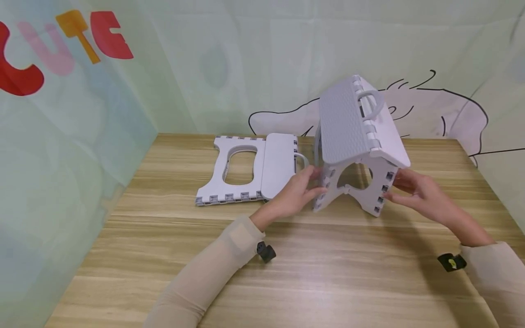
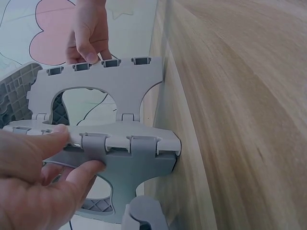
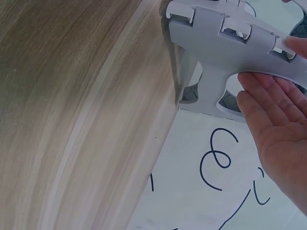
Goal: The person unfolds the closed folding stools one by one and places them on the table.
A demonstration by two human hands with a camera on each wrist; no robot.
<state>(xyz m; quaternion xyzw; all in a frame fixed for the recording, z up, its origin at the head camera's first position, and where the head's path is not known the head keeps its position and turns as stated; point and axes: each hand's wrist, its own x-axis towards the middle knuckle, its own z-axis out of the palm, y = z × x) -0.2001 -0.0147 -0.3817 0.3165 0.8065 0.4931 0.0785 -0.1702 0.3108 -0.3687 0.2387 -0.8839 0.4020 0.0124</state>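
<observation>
A grey and white folding step stool [image 1: 344,132] stands partly unfolded on the table, its two top halves sloping like a roof from a raised middle hinge. My left hand [image 1: 293,193] pinches the hinged edge of its left leg panel; the left wrist view shows the thumb and fingers on both sides of that hinge [image 2: 120,143]. On the other side, my right hand [image 1: 428,198] holds the right leg panel. The right wrist view has the thumb at the hinged edge and the fingers [image 3: 271,98] behind the panel. A loop handle [image 1: 379,105] sticks up from the ridge.
A second folding step stool [image 1: 219,171] lies folded flat to the left, its loop handle toward my left hand. Behind the wooden table [image 1: 295,282] hangs a pale green printed cloth [image 1: 229,68] with colourful letters and line drawings.
</observation>
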